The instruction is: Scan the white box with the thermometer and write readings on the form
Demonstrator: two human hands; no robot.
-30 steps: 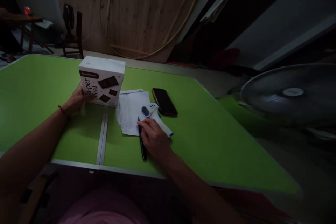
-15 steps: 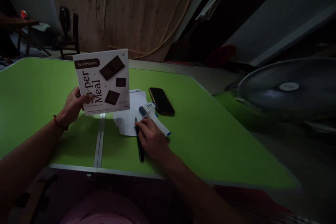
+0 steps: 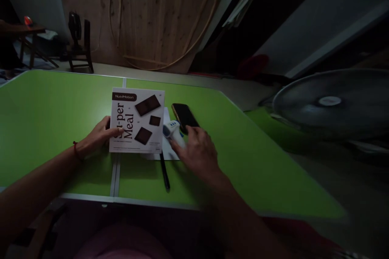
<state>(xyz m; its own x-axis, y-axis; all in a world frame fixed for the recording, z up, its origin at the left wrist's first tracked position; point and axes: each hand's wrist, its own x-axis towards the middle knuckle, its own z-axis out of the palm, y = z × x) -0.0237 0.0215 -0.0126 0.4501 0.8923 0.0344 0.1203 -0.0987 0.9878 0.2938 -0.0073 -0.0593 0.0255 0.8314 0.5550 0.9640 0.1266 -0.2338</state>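
Observation:
My left hand (image 3: 101,134) holds a white box (image 3: 139,120) printed "NutriMotion" and "Meal" by its left edge, thumb on the front and fingers behind. The box stands tilted up above the table, its printed face toward me. My right hand (image 3: 199,149) is over the handle of a white-and-blue infrared thermometer (image 3: 172,128), thumb and fingers apart on either side of it. The hand hides the handle's lower end, so firm contact cannot be made out. A black pen (image 3: 164,172) lies below the box, its upper end hidden. White paper (image 3: 170,153) is partly covered by the box.
A dark smartphone (image 3: 183,114) lies just behind the thermometer. The green folding table (image 3: 243,170) has a metal seam and edge. A large fan (image 3: 331,101) stands at the right. Beyond the table are a chair (image 3: 80,50) and a wooden panel (image 3: 164,16).
My left hand has brought the box down and to the right, now covering much of the paper. My right hand has moved from beside the pen rightward and up, over the thermometer's handle.

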